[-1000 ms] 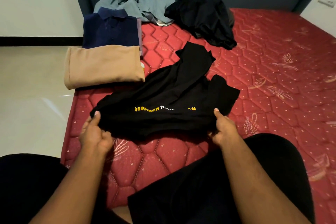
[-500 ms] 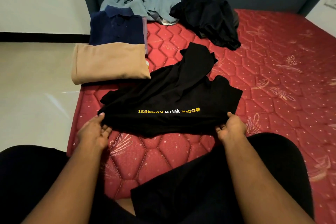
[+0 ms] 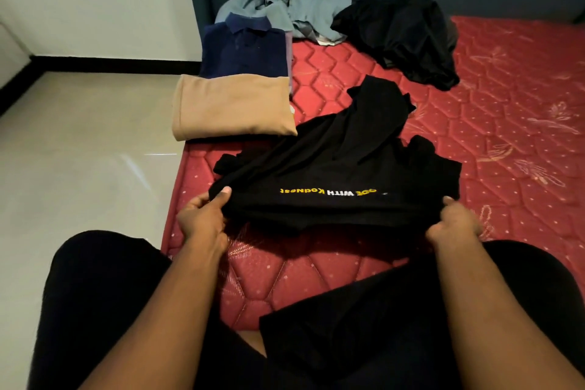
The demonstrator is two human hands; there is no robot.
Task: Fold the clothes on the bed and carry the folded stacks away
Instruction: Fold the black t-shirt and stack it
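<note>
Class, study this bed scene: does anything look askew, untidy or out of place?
Yes. The tan folded garment juts past the red mattress edge over the floor. Near the headboard, the grey clothes and black clothes lie crumpled, unfolded. The black T-shirt, gripped by left hand and right hand, lies twisted, print upside down.

We see our two forearms bare from the near edge of the view up to the wrists, with no sleeve on them. Our left hand (image 3: 202, 218) and our right hand (image 3: 456, 223) wear no ring, no watch and no glove. On the left thumb a short, pale nail is visible. Our legs are covered by black trousers (image 3: 104, 294) of plain cloth, without print or stripe. Between the two legs, near the bottom, a small patch of bare skin shows.
</note>
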